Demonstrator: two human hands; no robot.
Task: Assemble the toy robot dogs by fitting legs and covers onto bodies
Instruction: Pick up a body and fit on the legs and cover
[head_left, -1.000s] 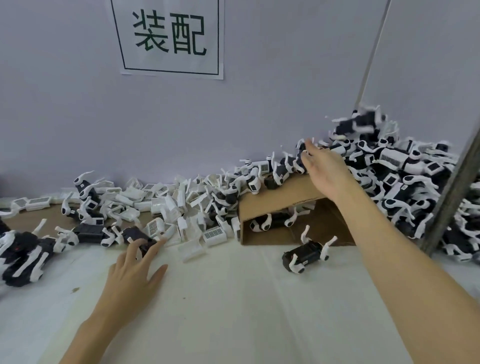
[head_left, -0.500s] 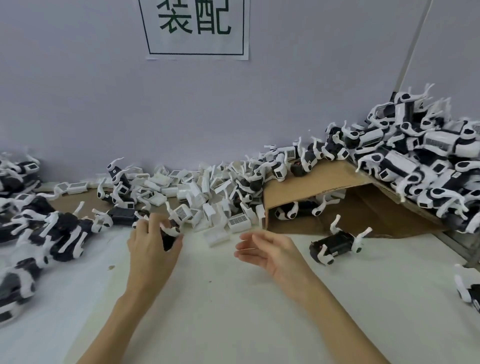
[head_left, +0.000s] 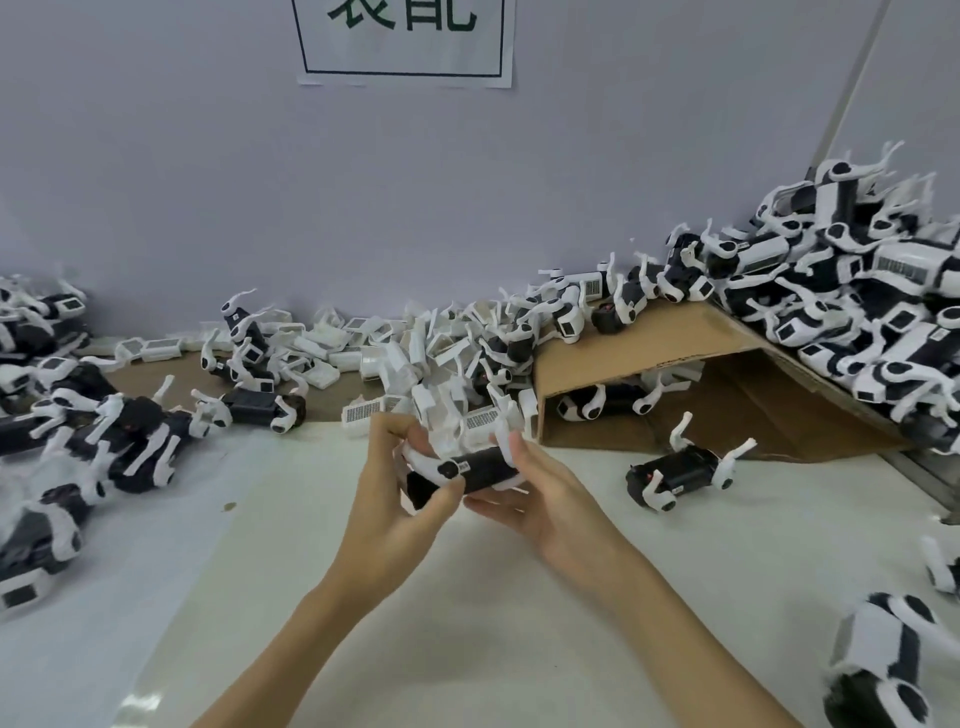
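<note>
Both hands hold one black dog body (head_left: 480, 469) above the white table (head_left: 467, 623). The left hand (head_left: 410, 499) grips its left end, thumb and fingers curled around it beside a white leg (head_left: 423, 464). The right hand (head_left: 540, 499) supports the right end from beneath, fingers extended under the body, thumb against its upper edge.

Directly behind the grip lies a pile of white covers (head_left: 431, 374) bearing barcode labels, not legible. To the right of the grip lies a second body (head_left: 680, 473) and a cardboard box (head_left: 639, 358). A wall sign (head_left: 405, 41) shows cropped characters, unreadable.
</note>
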